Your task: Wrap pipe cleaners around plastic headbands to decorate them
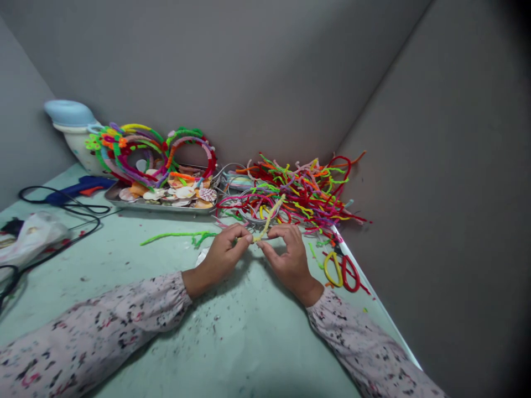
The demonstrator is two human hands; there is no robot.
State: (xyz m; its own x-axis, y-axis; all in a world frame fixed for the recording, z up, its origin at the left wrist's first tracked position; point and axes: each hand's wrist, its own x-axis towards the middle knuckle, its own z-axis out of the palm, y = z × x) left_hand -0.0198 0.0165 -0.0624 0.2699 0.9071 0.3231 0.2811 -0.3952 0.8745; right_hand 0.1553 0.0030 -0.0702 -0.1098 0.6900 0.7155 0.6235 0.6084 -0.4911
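Observation:
A pale yellow pipe cleaner (271, 217) runs between my two hands, with its free end sticking up and to the right. My left hand (226, 251) pinches its lower end between thumb and forefinger. On the other side, the thumb and forefinger of my right hand (290, 260) are curled in around the same strip, close to the left fingertips. Green pipe cleaners (178, 236) lie on the table left of my left hand. A small pale piece (202, 256) is partly hidden behind that hand.
A metal tray (166, 208) of shell-like pieces stands behind, with pipe-cleaner-wrapped headbands (191, 135) on it. Tangled colourful pipe cleaners (307, 188) pile up at the back right. Scissors (342, 272) with yellow and red handles lie right. A blue glue gun (78, 189), black cord (89, 235) and lidded bin (77, 138) occupy the left.

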